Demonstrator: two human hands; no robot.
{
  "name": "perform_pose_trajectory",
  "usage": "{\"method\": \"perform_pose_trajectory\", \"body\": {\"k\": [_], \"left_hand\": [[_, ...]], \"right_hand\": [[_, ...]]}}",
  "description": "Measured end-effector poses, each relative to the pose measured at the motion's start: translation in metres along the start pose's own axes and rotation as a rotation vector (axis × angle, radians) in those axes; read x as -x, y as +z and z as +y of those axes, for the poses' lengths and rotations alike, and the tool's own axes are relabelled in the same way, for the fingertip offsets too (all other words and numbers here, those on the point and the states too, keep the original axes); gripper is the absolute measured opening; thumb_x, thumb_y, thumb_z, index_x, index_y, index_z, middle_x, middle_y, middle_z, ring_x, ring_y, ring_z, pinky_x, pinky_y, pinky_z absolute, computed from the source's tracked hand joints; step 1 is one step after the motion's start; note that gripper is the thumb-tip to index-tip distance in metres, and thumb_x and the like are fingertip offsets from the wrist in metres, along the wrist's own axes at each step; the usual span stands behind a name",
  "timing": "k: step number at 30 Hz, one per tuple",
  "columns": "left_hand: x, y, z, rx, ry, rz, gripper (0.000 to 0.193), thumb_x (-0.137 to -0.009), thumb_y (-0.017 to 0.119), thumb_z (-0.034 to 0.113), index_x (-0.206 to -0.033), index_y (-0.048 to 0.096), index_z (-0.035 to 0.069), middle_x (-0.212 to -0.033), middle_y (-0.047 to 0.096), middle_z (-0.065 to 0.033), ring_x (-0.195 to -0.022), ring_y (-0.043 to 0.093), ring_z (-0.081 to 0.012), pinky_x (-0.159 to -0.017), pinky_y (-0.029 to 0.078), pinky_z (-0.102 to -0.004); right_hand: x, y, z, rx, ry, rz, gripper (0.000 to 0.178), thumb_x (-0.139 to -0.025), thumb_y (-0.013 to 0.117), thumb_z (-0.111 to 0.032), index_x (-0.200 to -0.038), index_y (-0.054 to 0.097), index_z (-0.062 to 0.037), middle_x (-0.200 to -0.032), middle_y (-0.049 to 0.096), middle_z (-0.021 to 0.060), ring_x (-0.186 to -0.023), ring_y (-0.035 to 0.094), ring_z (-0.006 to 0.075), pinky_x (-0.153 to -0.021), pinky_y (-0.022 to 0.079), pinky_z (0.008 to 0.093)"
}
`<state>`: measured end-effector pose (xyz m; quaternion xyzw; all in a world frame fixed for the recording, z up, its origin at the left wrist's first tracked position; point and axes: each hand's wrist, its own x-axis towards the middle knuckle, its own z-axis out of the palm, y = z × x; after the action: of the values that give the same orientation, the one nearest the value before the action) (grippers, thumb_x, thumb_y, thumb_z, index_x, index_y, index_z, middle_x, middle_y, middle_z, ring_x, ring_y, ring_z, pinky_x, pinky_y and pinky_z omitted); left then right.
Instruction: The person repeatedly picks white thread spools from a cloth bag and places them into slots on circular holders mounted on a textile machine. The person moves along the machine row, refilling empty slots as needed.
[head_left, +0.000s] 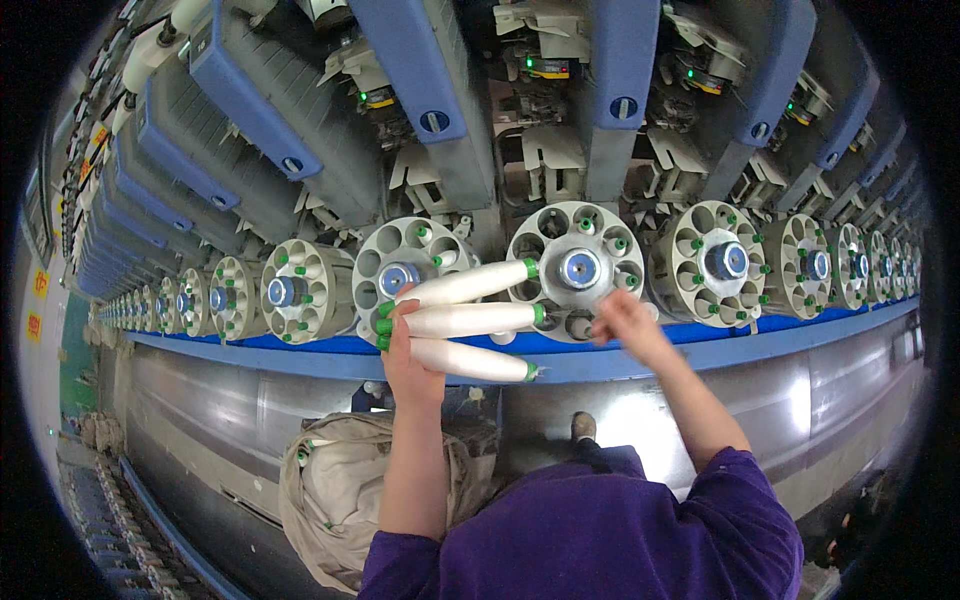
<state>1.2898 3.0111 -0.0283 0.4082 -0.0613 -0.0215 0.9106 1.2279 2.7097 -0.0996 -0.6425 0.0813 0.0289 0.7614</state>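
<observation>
Purple shirt: fills the lower edge, closest to the lens, both forearms reaching forward from its sleeves.
Blue-grey machine: a long row of slanted units across the whole view, bending away at either side.
Blue rail: runs below the round magazines, between them and the person.
Tan sack: sits open beside the left forearm, with pale, green-ended pieces inside.
Central magazine: round and many-pocketed, straight ahead, with green tops showing in some pockets; a steady line into one pocket at a time would probably suit it best.
White bobbins: three, fanned out in front of the left neighbouring magazine, their far ends reaching the central magazine's left side; keeping that fan spread should stop the yarn rubbing.
Left hand: closed round the bobbins near their left ends; holding there, lightly, seems kinder to the windings than squeezing mid-body.
Right hand: blurred, close to the central magazine's lower right edge; whether its fingers hold anything I cannot tell. A slower approach would likely help it clear the rim.
Green tips: point right, with loose yarn wisping off the lowest; best kept from snagging.
</observation>
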Motion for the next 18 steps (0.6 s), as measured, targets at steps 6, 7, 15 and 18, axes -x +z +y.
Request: {"method": "perform_pose_trajectory", "body": {"k": [6, 7, 15, 18], "left_hand": [[-0.003, 0.009, -0.008, 0.082, -0.078, -0.064, 0.029, -0.09, 0.051, 0.03, -0.105, 0.056, 0.006, -0.136, 0.036, -0.0104, -0.123, 0.037, -0.0277, -0.102, 0.033, -0.0431], [-0.004, 0.012, -0.012, 0.098, -0.081, -0.066, 0.029, -0.09, 0.051, 0.03, -0.105, 0.056, 0.006, -0.136, 0.036, -0.0106, -0.124, 0.036, -0.0277, -0.102, 0.033, -0.0433], [-0.027, 0.002, -0.02, 0.059, -0.068, -0.032, 0.025, -0.09, 0.051, 0.025, -0.102, 0.057, 0.004, -0.134, 0.039, -0.0105, -0.121, 0.04, -0.0267, -0.1, 0.035, -0.0432], [-0.044, 0.004, -0.05, -0.258, 0.019, 0.068, 0.018, -0.089, 0.054, 0.019, -0.099, 0.058, 0.005, -0.132, 0.039, -0.0091, -0.119, 0.041, -0.0243, -0.098, 0.036, -0.0387]], "right_hand": [[-0.029, -0.035, -0.075, -0.868, -0.098, 0.617, 0.03, -0.088, 0.055, -0.033, -0.104, 0.055, -0.0075, -0.074, 0.06, 0.0027, -0.05, 0.049, 0.0033, -0.042, 0.039, 0.0184], [-0.028, -0.02, -0.077, -0.666, -0.083, 0.396, 0.035, -0.087, 0.058, -0.035, -0.108, 0.053, -0.0066, -0.075, 0.061, 0.0038, -0.05, 0.048, 0.0038, -0.041, 0.038, 0.0185], [-0.042, -0.015, -0.069, 0.077, 0.346, -0.326, 0.022, -0.086, 0.061, -0.024, -0.088, 0.059, -0.0026, -0.06, 0.048, -0.0027, -0.049, 0.042, 0.0057, -0.044, 0.036, 0.0202], [-0.044, -0.031, -0.066, 0.103, -0.042, -0.127, 0.02, -0.085, 0.062, -0.025, -0.082, 0.057, -0.0048, -0.063, 0.052, -0.0007, -0.056, 0.05, 0.0083, -0.053, 0.043, 0.0236]]}}
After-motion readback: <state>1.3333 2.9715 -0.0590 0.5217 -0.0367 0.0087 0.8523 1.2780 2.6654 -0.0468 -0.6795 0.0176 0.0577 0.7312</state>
